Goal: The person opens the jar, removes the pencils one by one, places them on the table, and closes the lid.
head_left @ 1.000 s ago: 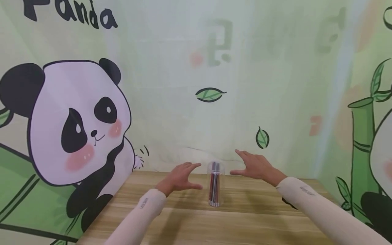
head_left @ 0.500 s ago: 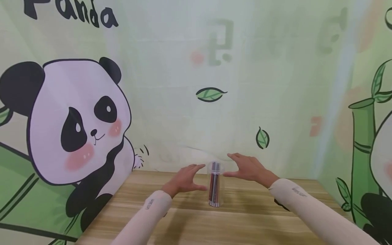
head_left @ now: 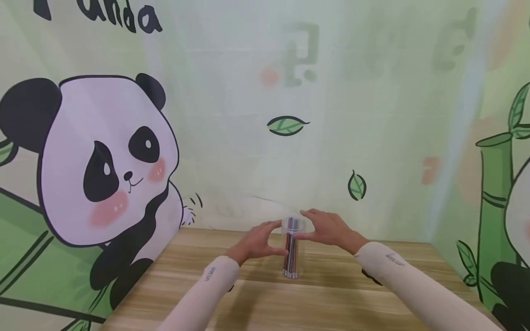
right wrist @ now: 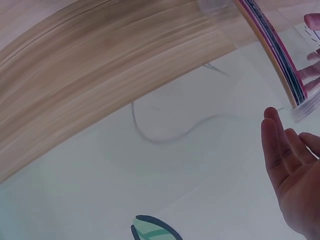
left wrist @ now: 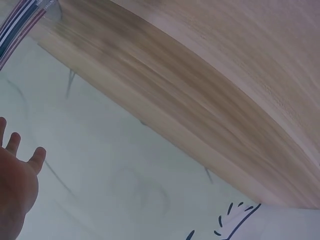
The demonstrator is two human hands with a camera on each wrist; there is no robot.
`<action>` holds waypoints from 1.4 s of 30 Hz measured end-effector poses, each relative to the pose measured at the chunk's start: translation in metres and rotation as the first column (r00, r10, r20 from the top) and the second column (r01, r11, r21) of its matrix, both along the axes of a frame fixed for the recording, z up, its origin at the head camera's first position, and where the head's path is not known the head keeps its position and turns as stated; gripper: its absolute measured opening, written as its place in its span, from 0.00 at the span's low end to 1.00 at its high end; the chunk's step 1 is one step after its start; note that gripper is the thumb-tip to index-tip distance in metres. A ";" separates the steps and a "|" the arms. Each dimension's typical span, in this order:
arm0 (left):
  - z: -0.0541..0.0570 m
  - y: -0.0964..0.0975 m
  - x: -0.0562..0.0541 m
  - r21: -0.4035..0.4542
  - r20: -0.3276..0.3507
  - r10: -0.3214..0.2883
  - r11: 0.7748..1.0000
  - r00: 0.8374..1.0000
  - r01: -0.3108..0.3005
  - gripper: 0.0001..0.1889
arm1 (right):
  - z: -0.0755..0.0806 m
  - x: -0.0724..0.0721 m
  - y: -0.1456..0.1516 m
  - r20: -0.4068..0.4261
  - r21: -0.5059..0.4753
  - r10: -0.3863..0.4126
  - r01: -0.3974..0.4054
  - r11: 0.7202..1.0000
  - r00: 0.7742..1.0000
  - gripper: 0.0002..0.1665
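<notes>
Your left hand (head_left: 257, 241), right hand (head_left: 330, 229) both released, fingers extended, flanking upright clear jar (head_left: 302, 258) of pencils (head_left: 290, 258) on wooden table (head_left: 339, 285); contact unclear.

1. We have room to pass in front of the clear container (head_left: 292, 257), over the wooden table (head_left: 348, 276) between the left sleeve (head_left: 198, 294) and the right sleeve (head_left: 418, 285).
2. Its left side is blocked for us by the left hand (head_left: 257, 240), its right by the right hand (head_left: 330, 230); contact we cannot tell.
3. Behind, the printed backdrop (head_left: 232, 151) limits us.
4. Above its top, we see an opening between both hands' fingers.
</notes>
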State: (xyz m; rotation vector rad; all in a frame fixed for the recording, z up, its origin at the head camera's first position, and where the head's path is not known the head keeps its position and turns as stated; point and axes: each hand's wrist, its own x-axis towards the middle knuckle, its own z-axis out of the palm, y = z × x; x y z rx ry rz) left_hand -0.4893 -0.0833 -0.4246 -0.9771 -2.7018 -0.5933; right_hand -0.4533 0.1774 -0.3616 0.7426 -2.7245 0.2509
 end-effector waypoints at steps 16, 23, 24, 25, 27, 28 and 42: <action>-0.010 0.008 -0.002 0.071 0.043 -0.032 0.997 0.999 0.029 0.48 | -0.005 0.005 -0.011 0.018 -0.037 -0.011 0.012 0.999 1.000 0.51; -0.009 0.010 -0.004 0.099 0.051 -0.058 0.994 0.997 0.053 0.46 | -0.004 0.004 -0.014 -0.007 -0.061 -0.023 0.023 0.998 1.000 0.49; -0.009 0.011 -0.005 0.102 0.050 -0.059 0.993 0.997 0.054 0.46 | -0.004 0.003 -0.014 -0.012 -0.065 -0.023 0.022 0.998 1.000 0.48; -0.010 0.011 -0.006 0.111 0.049 -0.064 0.992 0.997 0.058 0.45 | -0.005 0.003 -0.014 -0.020 -0.067 -0.024 0.023 0.998 1.000 0.48; -0.011 0.013 -0.007 0.129 0.048 -0.072 0.990 0.996 0.065 0.45 | -0.005 0.002 -0.014 -0.031 -0.077 -0.023 0.021 0.997 0.999 0.46; -0.012 0.014 -0.008 0.140 0.048 -0.073 0.988 0.996 0.066 0.44 | -0.005 0.001 -0.014 -0.034 -0.082 -0.023 0.020 0.996 0.999 0.45; -0.015 0.020 -0.008 0.212 0.088 -0.066 0.976 0.994 0.046 0.42 | -0.005 -0.002 -0.010 0.013 -0.099 0.022 -0.020 0.995 1.000 0.43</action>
